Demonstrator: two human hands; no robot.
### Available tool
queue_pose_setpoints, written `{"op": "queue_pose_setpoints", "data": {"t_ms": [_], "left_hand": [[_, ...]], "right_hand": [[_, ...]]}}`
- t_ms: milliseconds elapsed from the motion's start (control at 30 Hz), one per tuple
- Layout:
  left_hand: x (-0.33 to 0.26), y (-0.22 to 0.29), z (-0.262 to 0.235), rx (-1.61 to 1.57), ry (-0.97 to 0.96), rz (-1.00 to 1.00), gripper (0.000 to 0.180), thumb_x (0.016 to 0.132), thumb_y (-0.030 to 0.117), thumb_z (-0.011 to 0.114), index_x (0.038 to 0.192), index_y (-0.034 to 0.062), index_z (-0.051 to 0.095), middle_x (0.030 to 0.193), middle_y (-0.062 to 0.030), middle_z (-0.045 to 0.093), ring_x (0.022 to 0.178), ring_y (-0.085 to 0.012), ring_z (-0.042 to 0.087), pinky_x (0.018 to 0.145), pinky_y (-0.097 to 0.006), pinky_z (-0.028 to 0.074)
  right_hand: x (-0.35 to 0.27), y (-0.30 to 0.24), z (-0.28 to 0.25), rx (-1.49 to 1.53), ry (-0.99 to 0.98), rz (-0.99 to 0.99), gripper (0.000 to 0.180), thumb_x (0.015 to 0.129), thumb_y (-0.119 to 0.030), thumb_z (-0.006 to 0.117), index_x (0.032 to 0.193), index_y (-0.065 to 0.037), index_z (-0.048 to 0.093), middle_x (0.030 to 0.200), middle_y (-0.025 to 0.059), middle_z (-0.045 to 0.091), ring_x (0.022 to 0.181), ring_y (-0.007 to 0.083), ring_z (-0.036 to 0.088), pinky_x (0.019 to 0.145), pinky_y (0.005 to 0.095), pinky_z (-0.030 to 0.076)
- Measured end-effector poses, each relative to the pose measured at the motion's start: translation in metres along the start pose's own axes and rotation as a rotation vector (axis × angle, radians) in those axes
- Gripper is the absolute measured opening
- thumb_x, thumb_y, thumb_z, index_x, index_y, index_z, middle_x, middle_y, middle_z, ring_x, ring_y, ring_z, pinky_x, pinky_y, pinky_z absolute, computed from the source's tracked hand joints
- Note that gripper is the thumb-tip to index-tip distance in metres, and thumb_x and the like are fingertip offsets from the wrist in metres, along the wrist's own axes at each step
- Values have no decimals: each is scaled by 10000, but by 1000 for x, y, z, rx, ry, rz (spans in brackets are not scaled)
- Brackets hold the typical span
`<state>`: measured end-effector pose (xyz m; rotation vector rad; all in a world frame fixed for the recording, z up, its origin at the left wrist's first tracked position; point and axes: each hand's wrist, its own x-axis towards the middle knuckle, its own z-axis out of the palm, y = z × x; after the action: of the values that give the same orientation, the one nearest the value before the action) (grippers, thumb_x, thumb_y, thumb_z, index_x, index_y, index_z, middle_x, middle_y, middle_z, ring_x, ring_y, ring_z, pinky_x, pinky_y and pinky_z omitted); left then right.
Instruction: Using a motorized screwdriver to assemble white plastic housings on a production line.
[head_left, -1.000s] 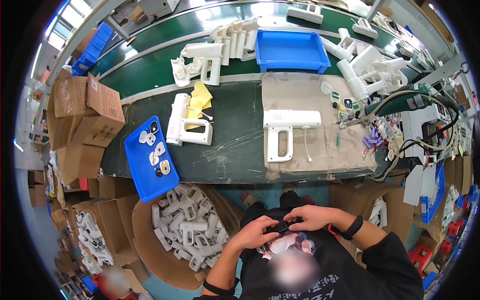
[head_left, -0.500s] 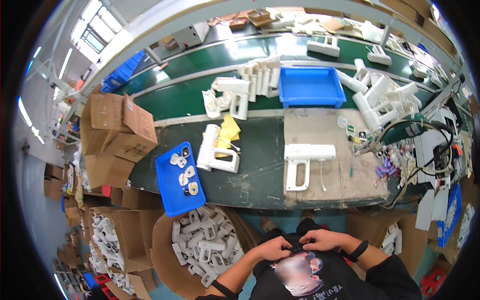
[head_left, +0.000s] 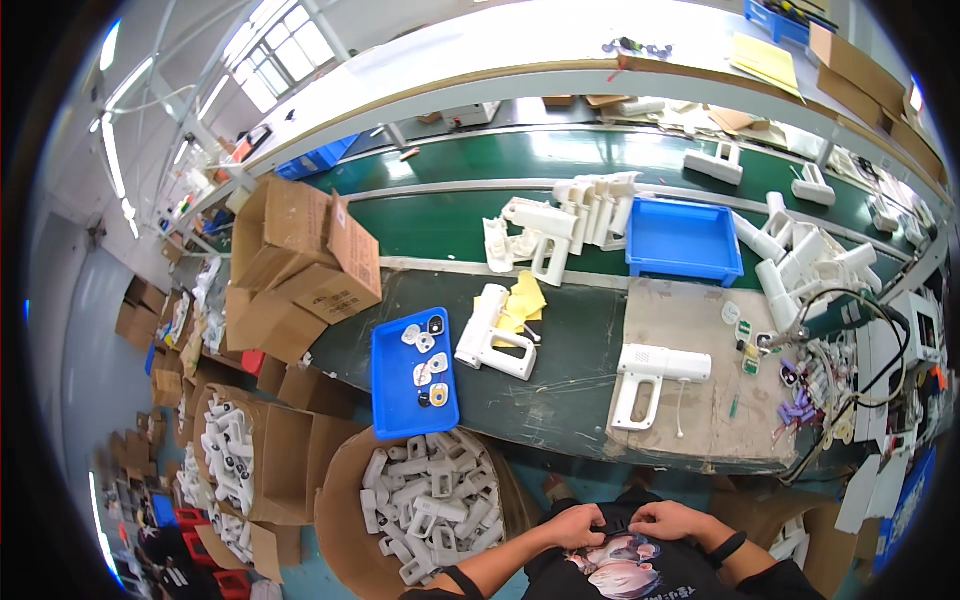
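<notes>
Both hands are close together against the front of my black shirt (head_left: pixel 560 575), below the bench edge. My left hand (head_left: pixel 577 526) is closed, its fingers curled in toward the cloth. A short gap to its right, my right hand (head_left: pixel 667 521) is also closed, thumb and fingers drawn together. Whatever lies between the fingers is too small and dark to make out. On the bench beyond them, a white handheld device housing with a loop handle (head_left: pixel 664 372) lies on a cardboard sheet (head_left: pixel 700 440), a thin white cable hanging from it. A similar white housing (head_left: pixel 496 340) rests beside yellow sheets (head_left: pixel 527 297).
A blue tray (head_left: pixel 388 410) of small round parts overhangs the bench edge above a carton (head_left: pixel 340 500) full of white housings. An empty blue bin (head_left: pixel 685 240) stands farther back. At right are piled housings (head_left: pixel 805 265), purple parts (head_left: pixel 795 412) and looped cables. An open carton (head_left: pixel 300 260) stands left.
The view has tilted up and turned left, so the bench sits lower and farther right, with more shelf showing. Both hands stay at the shirt front, with little change in pose.
</notes>
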<state>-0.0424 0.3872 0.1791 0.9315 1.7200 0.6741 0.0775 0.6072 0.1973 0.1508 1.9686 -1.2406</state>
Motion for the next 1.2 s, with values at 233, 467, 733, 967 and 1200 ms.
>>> {"op": "queue_pose_setpoints", "data": {"t_ms": [233,467,733,967,1200], "left_hand": [[-3,2,3,-38,4,-84,452,614,251,677,930,-70,634,941,-208,633,892,-348,610,802,-377,488],[-35,5,6,-464,189,-114,343,767,187,672,998,-57,604,923,-133,656,850,-220,627,764,-324,492],[-154,-34,107,-1301,661,-369,191,899,190,575,1022,43,575,835,-44,618,703,-130,603,605,-239,464],[-206,8,335,-2047,554,-452,326,852,260,620,1062,11,607,899,-121,627,904,-232,592,773,-387,502],[-187,-13,330,-1550,530,-672,356,857,254,618,1107,2,600,980,-136,630,982,-245,577,814,-397,489]], "right_hand": [[0,2,2,-21,-11,-87,396,874,-397,561,1059,-54,634,939,130,659,881,242,626,790,328,482],[-8,35,10,315,45,-72,207,879,-187,622,977,-6,599,832,32,615,784,101,565,703,245,458],[-85,41,-21,1223,362,29,160,913,-228,553,818,-115,491,607,-2,456,483,117,410,483,277,360],[-136,33,-48,1388,201,299,262,954,-277,503,758,-135,403,574,-31,338,449,96,316,432,261,291],[-131,46,-51,1494,218,342,124,901,-294,535,868,-177,509,593,-10,419,461,115,373,498,312,361]]}}
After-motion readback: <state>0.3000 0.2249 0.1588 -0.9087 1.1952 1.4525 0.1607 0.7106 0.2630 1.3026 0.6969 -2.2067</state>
